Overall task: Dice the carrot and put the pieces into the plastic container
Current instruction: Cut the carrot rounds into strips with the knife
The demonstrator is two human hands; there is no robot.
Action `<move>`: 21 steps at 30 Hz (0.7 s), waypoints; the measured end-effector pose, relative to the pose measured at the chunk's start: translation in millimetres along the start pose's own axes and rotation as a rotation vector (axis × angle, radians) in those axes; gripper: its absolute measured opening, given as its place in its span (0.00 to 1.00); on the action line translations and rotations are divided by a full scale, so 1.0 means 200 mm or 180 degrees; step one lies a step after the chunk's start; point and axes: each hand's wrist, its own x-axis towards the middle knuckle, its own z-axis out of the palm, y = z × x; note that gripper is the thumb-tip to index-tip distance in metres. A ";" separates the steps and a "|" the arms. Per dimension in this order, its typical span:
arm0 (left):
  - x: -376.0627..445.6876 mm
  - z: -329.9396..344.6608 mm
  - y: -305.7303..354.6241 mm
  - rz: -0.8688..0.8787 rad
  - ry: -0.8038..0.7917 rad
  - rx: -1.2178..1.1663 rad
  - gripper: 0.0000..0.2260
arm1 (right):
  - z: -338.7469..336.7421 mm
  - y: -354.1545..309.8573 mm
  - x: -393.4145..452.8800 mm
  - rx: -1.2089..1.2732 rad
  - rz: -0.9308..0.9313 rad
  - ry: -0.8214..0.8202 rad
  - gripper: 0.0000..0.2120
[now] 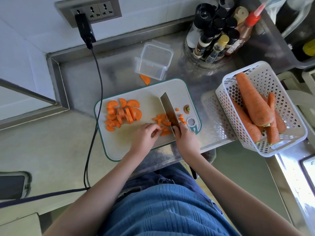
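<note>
Two stages of cutting are seen on the board: a heap of half-moon slices lies at its far left, not yet diced, and a smaller scatter of small pieces lies beside the knife near the middle. The knife is gripped at the handle by the right hand, fingers clamped round it, with the blade laid across the board and pointing away. The left hand rests on the board just left of the blade, its fingers curled down onto the small pieces, steadying them; whether a piece is pinched cannot be told.

The container stands open on the bench beyond the board, and nothing is seen inside it. One stray slice lies on the bench between container and board. A stem end is left at the board's right side. More whole carrots wait in a basket at the right.

The task is judged to be under halfway: slicing appears done, dicing is just begun, and no transfer has been made.
</note>
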 end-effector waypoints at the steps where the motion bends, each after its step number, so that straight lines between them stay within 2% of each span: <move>1: 0.01 0.01 0.00 0.0023 -0.0042 -0.0004 0.05 | 0.00 0.00 0.00 0.0023 -0.0003 -0.0002 0.14; 5: 0.05 0.03 0.00 -0.0008 -0.0155 -0.0102 0.05 | -0.01 0.00 0.01 0.0063 -0.0022 -0.0002 0.14; 8: 0.05 0.02 0.00 0.0084 0.0021 -0.0010 0.07 | 0.00 0.00 0.00 0.0070 -0.0022 0.0011 0.14; 10: 0.05 0.02 0.00 0.0276 0.0141 0.0272 0.16 | 0.00 0.00 0.00 0.0063 -0.0003 0.0042 0.14; 12: 0.05 0.02 -0.01 0.0290 -0.0112 0.0524 0.33 | 0.00 0.01 -0.01 0.0066 0.0037 0.0073 0.13; 14: 0.06 0.04 -0.03 0.0051 -0.0443 0.0540 0.43 | 0.00 0.00 -0.01 0.0094 0.0059 0.0073 0.13; 16: 0.07 0.07 -0.04 0.0033 -0.0452 0.0550 0.42 | 0.01 -0.01 -0.01 0.0110 0.0064 0.0053 0.14; 19: 0.08 0.09 -0.06 0.0142 -0.0258 0.0456 0.33 | 0.01 -0.03 -0.01 0.0069 0.0035 -0.0041 0.14; 21: 0.07 0.09 -0.06 0.0138 -0.0210 0.0277 0.31 | 0.01 -0.03 -0.01 0.0017 0.0027 -0.0084 0.13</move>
